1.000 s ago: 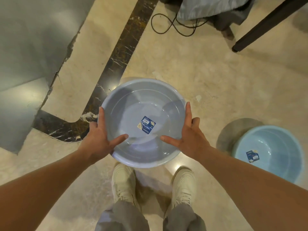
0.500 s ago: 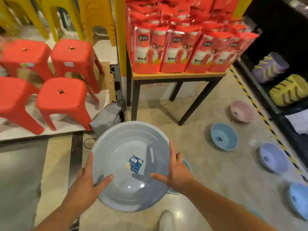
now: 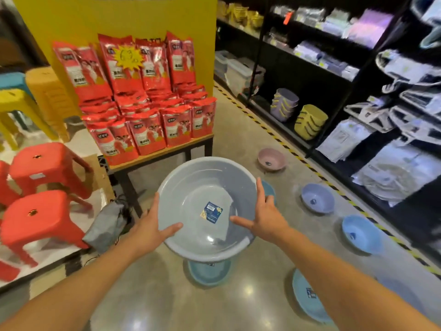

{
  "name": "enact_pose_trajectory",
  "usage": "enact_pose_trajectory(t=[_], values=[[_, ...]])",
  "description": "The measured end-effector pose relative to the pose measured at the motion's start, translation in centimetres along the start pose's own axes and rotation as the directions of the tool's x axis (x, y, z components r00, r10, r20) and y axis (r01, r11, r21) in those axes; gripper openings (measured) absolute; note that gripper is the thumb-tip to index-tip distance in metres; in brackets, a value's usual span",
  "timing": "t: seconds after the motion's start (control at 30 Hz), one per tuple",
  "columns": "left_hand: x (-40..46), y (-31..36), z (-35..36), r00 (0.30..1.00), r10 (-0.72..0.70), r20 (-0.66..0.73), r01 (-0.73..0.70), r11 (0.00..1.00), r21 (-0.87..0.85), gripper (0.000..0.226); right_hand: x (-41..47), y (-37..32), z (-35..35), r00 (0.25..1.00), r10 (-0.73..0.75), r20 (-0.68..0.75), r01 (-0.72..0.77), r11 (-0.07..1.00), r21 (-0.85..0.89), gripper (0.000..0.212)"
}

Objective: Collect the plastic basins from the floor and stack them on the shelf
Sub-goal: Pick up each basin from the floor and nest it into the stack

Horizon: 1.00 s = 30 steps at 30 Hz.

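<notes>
I hold a large grey plastic basin (image 3: pixel 202 187) with a blue label inside, level in front of me above the floor. My left hand (image 3: pixel 150 225) grips its left rim and my right hand (image 3: pixel 265 218) grips its right rim, thumbs inside. More basins lie on the floor: a pink basin (image 3: pixel 272 160), a purple basin (image 3: pixel 317 198), a blue basin (image 3: pixel 360 234), a light blue basin (image 3: pixel 307 297) at lower right, and a teal basin (image 3: pixel 210 273) partly hidden under the one I hold. The black shelf (image 3: pixel 334 130) runs along the right.
A wooden table (image 3: pixel 162 152) piled with red packages stands ahead on the left. Red stools (image 3: pixel 40 211) and yellow stools sit at far left, with a grey bag (image 3: pixel 105 225) by the table leg. Yellow-black tape (image 3: pixel 281 139) marks the floor along the shelf. Stacked purple and yellow baskets rest on the bottom shelf.
The view has swung up from the floor to the aisle and shelf. The grey basin stays in both hands, raised from near my feet.
</notes>
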<state>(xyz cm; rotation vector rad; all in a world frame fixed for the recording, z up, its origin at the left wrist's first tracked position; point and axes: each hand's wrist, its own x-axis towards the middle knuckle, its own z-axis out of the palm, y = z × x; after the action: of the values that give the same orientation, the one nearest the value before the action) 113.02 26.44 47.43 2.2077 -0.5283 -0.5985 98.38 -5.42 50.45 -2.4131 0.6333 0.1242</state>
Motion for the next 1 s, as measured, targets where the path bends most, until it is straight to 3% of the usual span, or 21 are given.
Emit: enact_pose_trajectory(t=[0.23, 0.47, 0.67, 0.87, 1.0], values=[[1.9, 3.4, 7.4, 0.999, -0.017, 0.03, 0.016, 1.0, 0.005, 0.117, 0.6, 7.9, -2.6, 0.996, 0.056, 0.064, -0.058, 0.998, 0.039, 0.149], [4.9, 1.8, 10.8, 0.975, -0.223, 0.007, 0.222, 0.973, 0.07, 0.122, 4.6, 11.1, -1.1, 0.985, 0.087, 0.15, -0.093, 0.995, 0.033, 0.148], [8.4, -2.1, 12.7, 0.94, -0.341, -0.001, 0.34, 0.937, 0.074, 0.124, 9.4, 12.5, 2.3, 0.973, 0.109, 0.204, -0.117, 0.993, 0.026, 0.148], [11.1, -6.1, 15.3, 0.913, -0.407, -0.008, 0.407, 0.913, -0.033, 0.116, 13.9, 15.1, 7.3, 0.957, 0.11, 0.27, -0.115, 0.993, 0.001, 0.146], [13.6, -9.4, 18.3, 0.856, -0.515, -0.037, 0.512, 0.856, -0.068, 0.112, 17.2, 18.2, 12.2, 0.945, 0.126, 0.303, -0.117, 0.992, -0.048, 0.15]])
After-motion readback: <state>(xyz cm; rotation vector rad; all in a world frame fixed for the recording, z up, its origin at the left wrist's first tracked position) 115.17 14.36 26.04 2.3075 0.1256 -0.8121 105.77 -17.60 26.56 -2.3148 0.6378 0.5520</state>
